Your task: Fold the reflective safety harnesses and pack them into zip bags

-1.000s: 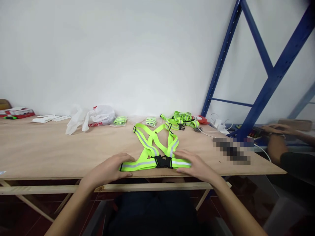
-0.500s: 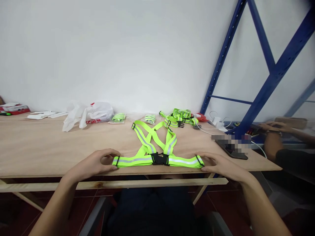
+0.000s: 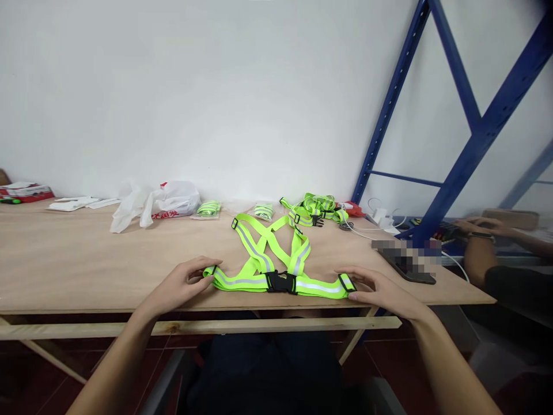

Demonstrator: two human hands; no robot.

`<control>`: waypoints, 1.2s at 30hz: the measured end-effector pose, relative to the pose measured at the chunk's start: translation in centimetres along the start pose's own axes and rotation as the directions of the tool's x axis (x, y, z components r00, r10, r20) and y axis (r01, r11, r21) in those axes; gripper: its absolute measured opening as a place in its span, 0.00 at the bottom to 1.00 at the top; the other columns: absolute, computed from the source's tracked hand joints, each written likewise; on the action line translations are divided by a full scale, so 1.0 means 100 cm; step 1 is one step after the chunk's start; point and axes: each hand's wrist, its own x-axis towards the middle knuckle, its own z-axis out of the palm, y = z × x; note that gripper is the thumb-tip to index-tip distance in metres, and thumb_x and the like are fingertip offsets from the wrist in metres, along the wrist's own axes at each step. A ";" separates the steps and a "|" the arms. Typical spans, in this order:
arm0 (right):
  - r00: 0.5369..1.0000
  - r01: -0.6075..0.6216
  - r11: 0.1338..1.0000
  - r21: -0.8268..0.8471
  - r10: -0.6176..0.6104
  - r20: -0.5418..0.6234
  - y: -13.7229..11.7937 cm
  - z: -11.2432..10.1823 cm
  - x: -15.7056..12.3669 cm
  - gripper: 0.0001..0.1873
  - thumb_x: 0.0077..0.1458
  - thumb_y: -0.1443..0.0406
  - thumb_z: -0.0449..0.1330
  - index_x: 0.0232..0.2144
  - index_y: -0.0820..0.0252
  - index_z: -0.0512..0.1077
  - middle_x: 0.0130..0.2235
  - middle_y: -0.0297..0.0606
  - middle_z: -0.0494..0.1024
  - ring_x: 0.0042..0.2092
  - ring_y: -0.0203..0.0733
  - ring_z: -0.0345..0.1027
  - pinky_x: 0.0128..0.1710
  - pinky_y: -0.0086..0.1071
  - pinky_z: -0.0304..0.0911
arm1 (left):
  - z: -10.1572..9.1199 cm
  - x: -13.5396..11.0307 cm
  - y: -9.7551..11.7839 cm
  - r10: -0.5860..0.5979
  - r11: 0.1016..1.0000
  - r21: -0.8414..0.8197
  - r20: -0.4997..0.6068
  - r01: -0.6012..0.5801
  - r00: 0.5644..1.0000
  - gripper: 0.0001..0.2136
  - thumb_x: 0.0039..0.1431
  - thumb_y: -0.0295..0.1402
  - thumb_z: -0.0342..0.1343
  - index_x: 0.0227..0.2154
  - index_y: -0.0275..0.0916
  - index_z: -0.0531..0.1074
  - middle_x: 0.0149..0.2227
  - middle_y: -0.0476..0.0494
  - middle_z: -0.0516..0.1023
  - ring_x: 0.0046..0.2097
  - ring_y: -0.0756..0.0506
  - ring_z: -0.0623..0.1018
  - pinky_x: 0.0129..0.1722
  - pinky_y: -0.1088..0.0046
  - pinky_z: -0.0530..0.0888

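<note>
A neon-yellow reflective vest of elastic straps (image 3: 242,282) lies spread on the table, its shoulder straps crossing toward the wall. A black buckle (image 3: 281,282) joins the waist strap at the middle. My left hand (image 3: 184,283) holds the left end of the waist strap between thumb and fingers, by a black slider. At the right end, my right hand (image 3: 380,291) curls its thumb and fingers around the strap edge beside another black slider (image 3: 347,283). Both strap ends are partly hidden by my fingers.
Behind the vest lie more neon straps (image 3: 318,206), packed vests (image 3: 208,209) in clear bags and a white plastic bag (image 3: 175,199). A phone (image 3: 406,265) and cables are at right, near a blue metal rack (image 3: 458,155). Another person's hands (image 3: 479,225) are beyond it.
My left hand has moved right and slightly up, pushing the left strap end inward so the strap bends. The right hand has shifted slightly inward, and the right end now tilts.
</note>
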 end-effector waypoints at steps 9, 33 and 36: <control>0.992 0.053 0.998 0.021 -0.050 -0.112 0.007 -0.003 0.000 0.31 0.48 0.45 0.68 0.49 0.55 0.77 0.55 0.46 0.77 0.57 0.60 0.69 0.60 0.48 0.62 | 0.003 0.002 0.005 -0.039 0.992 -0.124 -0.078 0.029 0.996 0.22 0.54 0.48 0.61 0.47 0.38 0.78 0.50 0.38 0.80 0.50 0.36 0.79 0.48 0.66 0.78; 0.986 0.021 0.991 -0.133 -0.043 -0.163 0.022 -0.016 -0.002 0.28 0.49 0.48 0.66 0.49 0.55 0.76 0.55 0.45 0.77 0.59 0.61 0.66 0.61 0.49 0.60 | -0.018 -0.006 0.005 -0.069 0.997 0.049 0.063 0.066 0.996 0.21 0.55 0.47 0.60 0.47 0.41 0.80 0.50 0.40 0.80 0.51 0.36 0.77 0.52 0.64 0.75; 0.994 -0.009 0.974 -0.226 -0.015 -0.105 0.020 -0.012 -0.001 0.25 0.48 0.52 0.65 0.48 0.53 0.77 0.56 0.43 0.76 0.59 0.61 0.66 0.63 0.50 0.58 | -0.017 -0.009 0.000 -0.090 0.993 0.091 0.140 0.077 0.986 0.20 0.56 0.43 0.59 0.50 0.43 0.79 0.51 0.42 0.79 0.50 0.39 0.78 0.52 0.66 0.75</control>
